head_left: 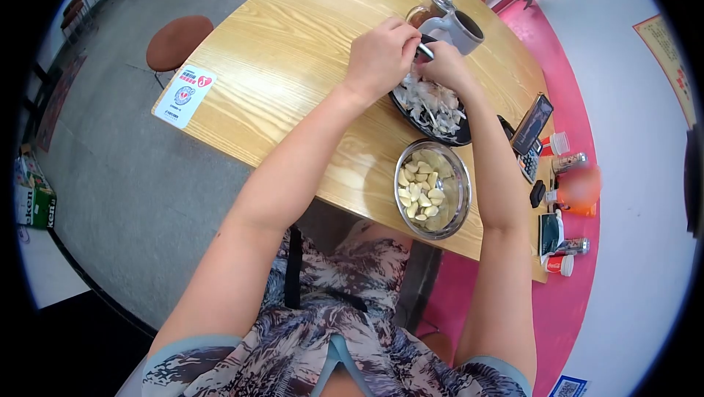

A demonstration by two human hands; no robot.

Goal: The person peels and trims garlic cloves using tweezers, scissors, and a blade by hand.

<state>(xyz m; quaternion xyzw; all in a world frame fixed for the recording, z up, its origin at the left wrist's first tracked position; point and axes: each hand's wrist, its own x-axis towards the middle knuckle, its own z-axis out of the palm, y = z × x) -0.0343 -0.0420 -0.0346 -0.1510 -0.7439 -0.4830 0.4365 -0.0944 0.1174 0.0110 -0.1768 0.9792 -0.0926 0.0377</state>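
Over the far end of a black plate [464,137], my left hand [381,58] and my right hand [446,67] work close together with fingers bent in a pinch. A small whitish piece with a dark edge [424,50] shows between them; its kind and which hand grips it are hard to make out. Papery garlic skins [434,107] are heaped on the plate, partly hidden by my right hand. Nearer to me, a steel bowl [463,202] holds several peeled garlic cloves [419,190].
Behind my hands stand a grey mug [463,32] and a glass jar [427,9]. A printed card [185,96] lies at the wooden table's [286,52] left corner. On the right are a calculator-like device [529,133], cans [570,162] and paper cups [559,265]. A stool [176,43] stands left.
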